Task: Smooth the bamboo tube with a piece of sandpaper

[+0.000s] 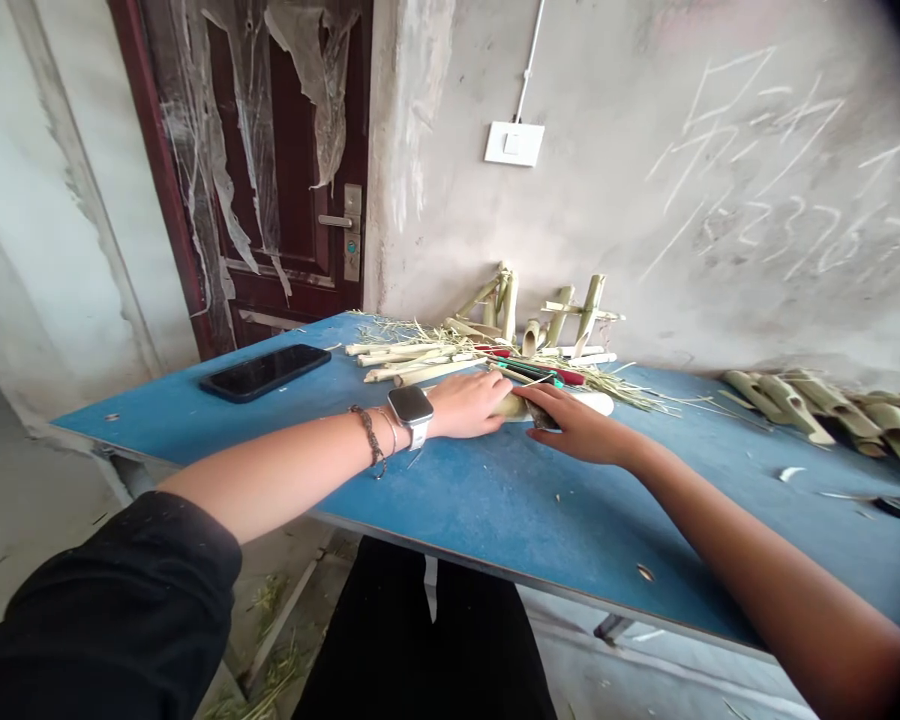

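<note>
My left hand (469, 403), with a watch and bracelets at the wrist, rests closed over a pale bamboo piece (596, 402) lying on the blue table (495, 500). My right hand (581, 425) meets it from the right, fingers curled on the same piece, with a small dark object under the fingertips that I cannot make out. Just behind the hands lie red- and green-handled tools (540, 372) among thin bamboo slivers.
A black phone (265, 371) lies at the table's left. Cut bamboo sticks (409, 360) and upright bamboo pieces (540, 310) sit at the wall. A row of notched bamboo tubes (825, 405) lies at the right. A dark red door (285, 170) stands behind.
</note>
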{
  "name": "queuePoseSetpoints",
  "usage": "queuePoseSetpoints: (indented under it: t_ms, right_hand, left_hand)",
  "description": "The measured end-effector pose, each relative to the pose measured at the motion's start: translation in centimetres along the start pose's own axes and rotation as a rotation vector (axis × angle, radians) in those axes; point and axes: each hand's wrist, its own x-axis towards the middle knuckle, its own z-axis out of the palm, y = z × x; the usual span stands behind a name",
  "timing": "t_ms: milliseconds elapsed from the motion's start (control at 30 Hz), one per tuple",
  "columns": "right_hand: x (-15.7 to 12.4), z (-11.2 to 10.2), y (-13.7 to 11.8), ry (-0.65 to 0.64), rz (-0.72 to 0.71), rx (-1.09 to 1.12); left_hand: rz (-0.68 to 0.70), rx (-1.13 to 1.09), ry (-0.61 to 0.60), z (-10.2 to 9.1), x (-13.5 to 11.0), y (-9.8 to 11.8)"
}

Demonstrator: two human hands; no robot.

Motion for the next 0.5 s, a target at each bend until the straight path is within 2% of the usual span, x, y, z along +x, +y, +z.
queuePoseSetpoints:
  t_ms: [300, 500]
  right_hand:
    - [0.07, -0.08, 0.26, -0.004, -0.044, 0.004]
    - [0.04, -0.27, 0.22, -0.022, -0.04, -0.011]
  left_hand:
    - [0.016, -0.01, -0.008, 0.67, 0.14, -0.28]
    - [0.002, -0.037, -0.071, 0.67, 0.02, -0.55]
